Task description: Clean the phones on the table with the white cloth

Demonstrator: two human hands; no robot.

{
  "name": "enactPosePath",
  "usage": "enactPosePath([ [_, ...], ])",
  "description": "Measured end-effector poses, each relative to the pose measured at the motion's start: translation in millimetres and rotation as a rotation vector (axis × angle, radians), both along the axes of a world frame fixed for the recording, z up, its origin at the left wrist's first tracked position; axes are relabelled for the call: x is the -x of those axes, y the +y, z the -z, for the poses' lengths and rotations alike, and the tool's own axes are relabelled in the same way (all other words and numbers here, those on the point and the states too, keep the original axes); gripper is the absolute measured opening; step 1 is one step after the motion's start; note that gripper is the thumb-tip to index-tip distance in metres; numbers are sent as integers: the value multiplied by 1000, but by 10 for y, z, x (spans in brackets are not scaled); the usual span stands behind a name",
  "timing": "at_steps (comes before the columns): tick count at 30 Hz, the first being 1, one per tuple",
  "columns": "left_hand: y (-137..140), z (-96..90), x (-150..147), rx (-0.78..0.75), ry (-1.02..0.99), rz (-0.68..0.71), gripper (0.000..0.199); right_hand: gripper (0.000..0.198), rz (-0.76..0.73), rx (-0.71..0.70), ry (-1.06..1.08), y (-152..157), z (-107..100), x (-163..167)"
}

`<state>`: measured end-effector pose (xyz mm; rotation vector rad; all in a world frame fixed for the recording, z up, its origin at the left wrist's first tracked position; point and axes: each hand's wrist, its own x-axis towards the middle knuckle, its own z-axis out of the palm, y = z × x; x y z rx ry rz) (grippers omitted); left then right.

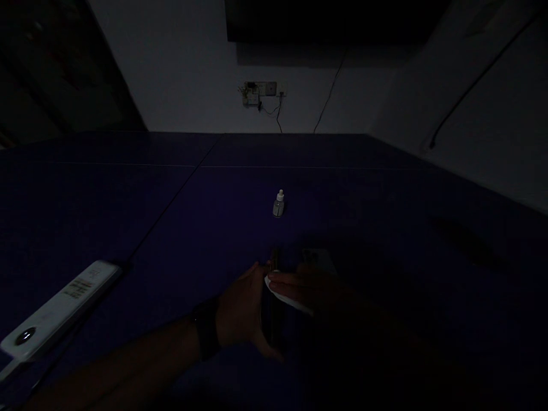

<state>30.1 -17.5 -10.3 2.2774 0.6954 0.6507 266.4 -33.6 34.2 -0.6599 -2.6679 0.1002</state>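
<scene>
My left hand (244, 311), with a dark band at its wrist, grips a dark, flat, phone-like object (269, 314) by its side, thumb toward me. It is tilted on edge, and dim light hides its detail. Fingers of my right hand (306, 285) press a folded white cloth or tissue (289, 298) against its upper part. Just beyond the right hand lies a pale phone (323, 260), its camera lenses facing up, partly covered by that hand. A small clear dropper bottle (278, 206) with a white top stands upright farther off.
At left, a white power strip (64, 305) lies on the dark blue surface (231, 205) with its cord. Sockets with plugs and wires (261, 89) are on the far wall, below a dark screen (334, 20). The room is very dim.
</scene>
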Motion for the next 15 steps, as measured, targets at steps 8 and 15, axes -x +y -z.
enactPosePath([
  [8,-2,-89,-43,-23,-23,0,137,52,186,15,38,225,68,83],
  [15,-35,-174,-66,3,-7,-23,122,48,6,45,135,105,104,-21],
])
